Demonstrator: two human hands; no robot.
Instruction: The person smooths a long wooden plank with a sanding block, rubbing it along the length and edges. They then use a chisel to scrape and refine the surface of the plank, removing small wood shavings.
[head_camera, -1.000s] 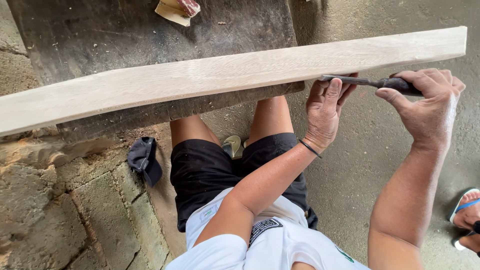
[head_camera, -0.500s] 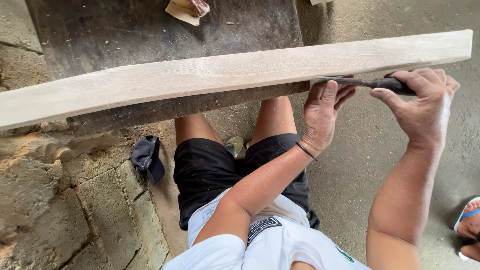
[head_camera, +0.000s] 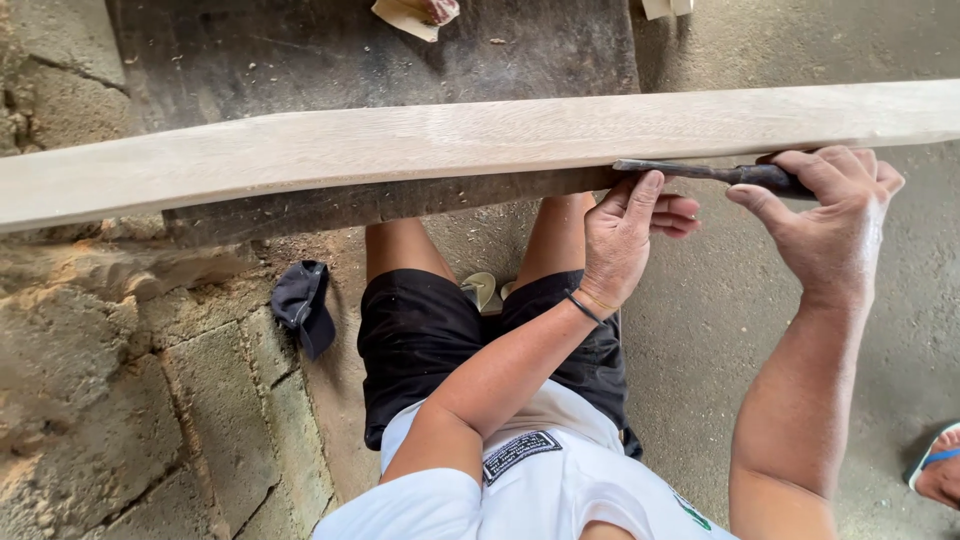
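While the head camera looks straight down, a long pale wooden plank (head_camera: 450, 150) runs across the whole picture from the left edge to the right edge, tilted slightly so that its right end sits higher. It rests on a dark, worn bench top (head_camera: 350, 60), whose near edge shows as a dark strip just under the plank's near edge.

At the plank's near edge, toward its right end, lies a slim dark metal tool (head_camera: 700, 172), a file or chisel by its look; which one I cannot tell. Its tip points left along the edge of the wood. The right hand (head_camera: 830, 215) is wrapped around the tool's dark handle, index finger stretched forward beneath the shaft. The left hand (head_camera: 625, 235) is just beside it, fingers raised against the underside of the plank's edge, with the thumb touching the tool near its tip. A thin dark band circles the left wrist. The two hands are close together but do not touch.

Below the plank the person's bare knees, black shorts and white shirt fill the lower middle. A dark cap (head_camera: 303, 305) lies on the ground to the left, beside a rough block wall (head_camera: 120, 400). At the bench's far edge sits a folded piece of tan sandpaper (head_camera: 405, 15). A sandalled foot (head_camera: 940, 470) shows at the lower right corner.
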